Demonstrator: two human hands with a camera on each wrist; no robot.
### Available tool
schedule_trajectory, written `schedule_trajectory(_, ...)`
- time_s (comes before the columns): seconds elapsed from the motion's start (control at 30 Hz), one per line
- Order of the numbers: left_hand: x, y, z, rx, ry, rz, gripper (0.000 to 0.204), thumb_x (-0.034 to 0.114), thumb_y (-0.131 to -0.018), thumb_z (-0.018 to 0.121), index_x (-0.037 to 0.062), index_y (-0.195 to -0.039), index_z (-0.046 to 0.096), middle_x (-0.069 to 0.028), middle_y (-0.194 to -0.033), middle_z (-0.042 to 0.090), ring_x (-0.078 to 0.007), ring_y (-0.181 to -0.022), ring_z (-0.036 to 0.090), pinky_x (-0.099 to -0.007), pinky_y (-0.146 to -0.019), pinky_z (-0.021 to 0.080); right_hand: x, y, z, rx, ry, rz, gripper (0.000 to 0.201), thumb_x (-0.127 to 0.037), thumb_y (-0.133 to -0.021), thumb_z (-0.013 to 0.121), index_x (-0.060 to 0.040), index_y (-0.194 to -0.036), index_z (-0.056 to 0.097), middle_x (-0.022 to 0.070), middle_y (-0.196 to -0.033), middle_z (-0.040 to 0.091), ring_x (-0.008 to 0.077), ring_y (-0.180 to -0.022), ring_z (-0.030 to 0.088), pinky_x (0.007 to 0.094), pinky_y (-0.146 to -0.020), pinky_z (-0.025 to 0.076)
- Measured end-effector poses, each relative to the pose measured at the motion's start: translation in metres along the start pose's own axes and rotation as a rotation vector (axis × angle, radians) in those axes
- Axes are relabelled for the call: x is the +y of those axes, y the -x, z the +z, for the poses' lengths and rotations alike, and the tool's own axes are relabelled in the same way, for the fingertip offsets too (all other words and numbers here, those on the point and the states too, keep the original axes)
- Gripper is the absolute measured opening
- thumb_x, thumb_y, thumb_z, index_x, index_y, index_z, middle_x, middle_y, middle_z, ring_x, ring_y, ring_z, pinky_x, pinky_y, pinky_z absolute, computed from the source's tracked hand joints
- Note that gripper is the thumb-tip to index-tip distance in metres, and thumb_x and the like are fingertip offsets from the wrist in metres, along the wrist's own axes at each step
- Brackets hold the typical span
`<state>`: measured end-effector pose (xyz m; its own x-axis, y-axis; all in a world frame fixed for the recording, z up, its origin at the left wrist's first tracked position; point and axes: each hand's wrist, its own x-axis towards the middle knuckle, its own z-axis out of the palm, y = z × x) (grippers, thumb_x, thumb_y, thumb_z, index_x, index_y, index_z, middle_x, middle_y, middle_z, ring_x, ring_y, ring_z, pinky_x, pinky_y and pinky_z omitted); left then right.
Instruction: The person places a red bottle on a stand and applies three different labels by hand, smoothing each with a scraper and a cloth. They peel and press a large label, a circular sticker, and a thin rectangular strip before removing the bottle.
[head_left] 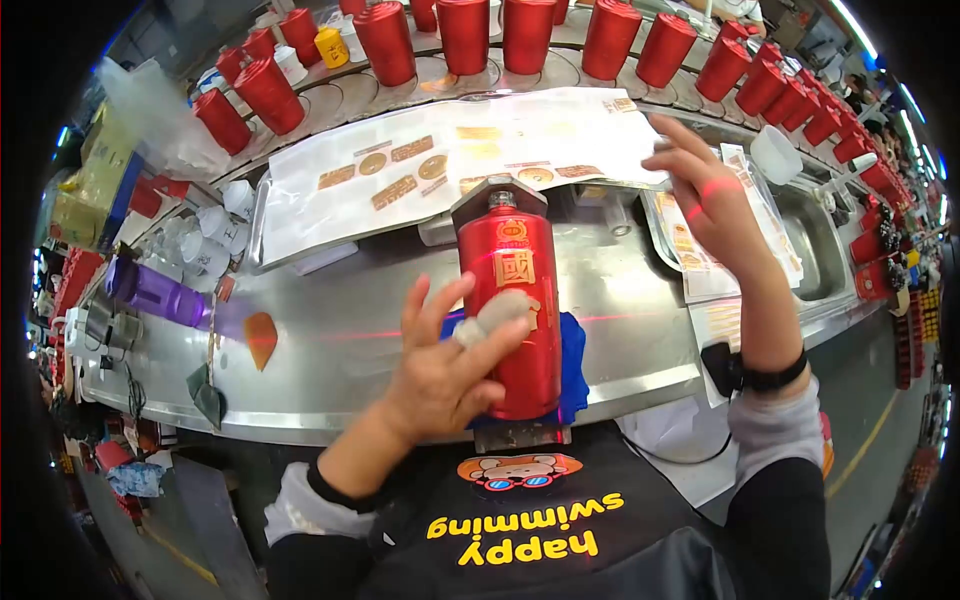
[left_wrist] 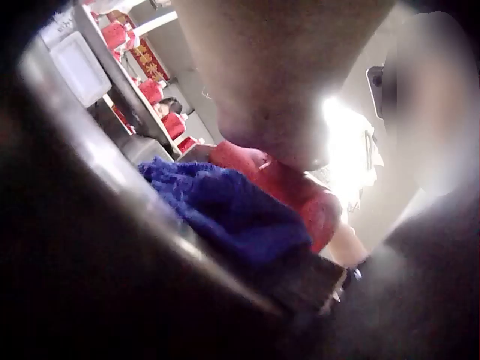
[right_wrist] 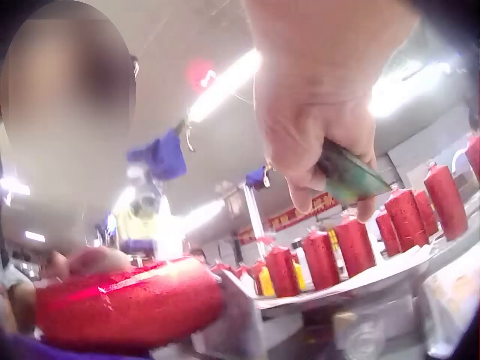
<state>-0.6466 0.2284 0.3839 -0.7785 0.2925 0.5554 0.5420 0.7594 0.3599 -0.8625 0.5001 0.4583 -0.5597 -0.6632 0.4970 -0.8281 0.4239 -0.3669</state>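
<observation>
So the red bottle [head_left: 513, 350] is lying on a blue cloth [head_left: 573, 360], cap end far. Left hand [head_left: 440, 375] has its fingers spread, a couple over the gold lettering [head_left: 514, 268]. Right hand [head_left: 710, 200]'s up on the right, pinching some dark green piece [right_wrist: 352, 176]. Past that, a white sticker sheet [head_left: 400, 175], then more red bottles [head_left: 465, 38].

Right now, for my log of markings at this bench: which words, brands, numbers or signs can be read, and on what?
"國": on the red bottle; its other marks are too small or covered.
"happy swimming": on the black apron, upside down in the head view.
Too small or blurred to read: the print on the sheet, white cups and red banner.
No brand or number is readable.
</observation>
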Motion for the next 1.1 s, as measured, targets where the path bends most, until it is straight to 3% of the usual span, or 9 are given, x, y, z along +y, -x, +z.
schedule_trajectory(0.13, 0.012, 0.034, 0.01, 0.078, 0.142, -0.125, 0.057, 0.051, -0.1, 0.042, 0.0089, -0.135, 0.057, -0.0129, -0.129, 0.062, -0.038, -0.136, 0.037, -0.0537, -0.115, 0.02, 0.088, -0.061, 0.033, -0.309, 0.353, -0.014, 0.045, 0.012, -0.079, 0.047, -0.005, -0.115, 0.069, 0.0183, -0.145, 0.047, 0.036, -0.126, 0.052, 0.041, -0.104, 0.043)
schedule_trajectory(0.2, 0.013, 0.046, 0.018, 0.134, 0.2, -0.186, 0.056, 0.049, -0.1, 0.044, 0.0074, -0.135, 0.056, -0.0153, -0.13, 0.061, -0.0388, -0.134, 0.038, -0.0527, -0.113, 0.025, 0.099, -0.092, 0.056, -0.525, 0.437, 0.06, 0.061, 0.016, -0.076, 0.044, -0.0137, -0.125, 0.067, 0.0187, -0.149, 0.043, 0.0364, -0.131, 0.048, 0.042, -0.11, 0.039)
schedule_trajectory(0.3, 0.011, 0.053, 0.022, 0.17, 0.243, -0.261, 0.057, 0.049, -0.1, 0.046, 0.0055, -0.135, 0.056, -0.0178, -0.131, 0.06, -0.0394, -0.131, 0.041, -0.0499, -0.11, 0.031, 0.099, -0.125, 0.088, -0.759, 0.575, 0.173, 0.059, 0.008, -0.082, 0.047, -0.0215, -0.13, 0.063, 0.017, -0.15, 0.041, 0.0414, -0.13, 0.047, 0.0445, -0.106, 0.042)
schedule_trajectory(0.4, 0.007, 0.056, 0.018, 0.151, 0.256, -0.306, 0.058, 0.049, -0.099, 0.046, 0.0044, -0.134, 0.057, -0.018, -0.13, 0.06, -0.0394, -0.127, 0.045, -0.0474, -0.106, 0.036, 0.109, -0.146, 0.108, -0.759, 0.761, 0.197, 0.054, 0.004, -0.086, 0.047, -0.0227, -0.131, 0.062, 0.016, -0.144, 0.046, 0.0415, -0.126, 0.05, 0.046, -0.102, 0.045)
schedule_trajectory(0.57, 0.0, 0.054, 0.023, 0.165, 0.279, -0.312, 0.058, 0.05, -0.098, 0.048, 0.0032, -0.131, 0.058, -0.0157, -0.111, 0.066, -0.0394, -0.118, 0.052, -0.0465, -0.1, 0.042, 0.165, -0.19, 0.118, -0.462, 0.748, 0.153, 0.04, -0.025, -0.088, 0.063, -0.0116, -0.126, 0.062, 0.019, -0.114, 0.063, 0.0353, -0.108, 0.062, 0.0404, -0.092, 0.051)
schedule_trajectory(0.77, -0.005, 0.054, 0.023, 0.145, 0.304, -0.323, 0.057, 0.048, -0.098, 0.05, 0.0021, -0.13, 0.058, -0.0149, -0.109, 0.067, -0.0402, -0.116, 0.053, -0.0467, -0.098, 0.042, 0.179, -0.202, 0.123, -0.633, 0.464, 0.362, 0.038, -0.037, -0.083, 0.069, -0.0087, -0.107, 0.071, 0.0184, -0.105, 0.066, 0.0361, -0.1, 0.063, 0.0428, -0.086, 0.051)
schedule_trajectory(0.93, -0.008, 0.054, 0.017, 0.12, 0.331, -0.349, 0.052, 0.042, -0.097, 0.055, 0.0017, -0.131, 0.057, -0.0167, -0.119, 0.065, -0.0407, -0.115, 0.054, -0.0477, -0.101, 0.04, 0.18, -0.205, 0.126, -0.271, 0.426, 0.004, 0.027, -0.032, -0.082, 0.068, -0.0077, -0.094, 0.071, 0.0151, -0.102, 0.065, 0.0353, -0.093, 0.064, 0.0433, -0.084, 0.051)
schedule_trajectory(1.0, -0.014, 0.046, 0.0, 0.089, 0.277, -0.345, 0.049, 0.038, -0.096, 0.057, 0.0017, -0.13, 0.057, -0.0178, -0.123, 0.063, -0.0403, -0.115, 0.055, -0.0479, -0.103, 0.039, 0.144, -0.207, 0.106, -0.23, 0.341, -0.197, 0.023, -0.027, -0.082, 0.068, -0.0058, -0.09, 0.07, 0.0152, -0.096, 0.064, 0.035, -0.09, 0.063, 0.0428, -0.083, 0.051)
schedule_trajectory(1.1, -0.036, 0.004, -0.042, 0.116, 0.118, -0.323, 0.041, 0.025, -0.092, 0.062, 0.0004, -0.125, 0.058, -0.02, -0.126, 0.061, -0.038, -0.117, 0.056, -0.0449, -0.104, 0.04, 0.054, -0.193, 0.063, -0.26, 0.273, -0.334, 0.017, -0.011, -0.08, 0.072, 0.0013, -0.09, 0.064, 0.0145, -0.113, 0.061, 0.0318, -0.104, 0.059, 0.0397, -0.089, 0.047)
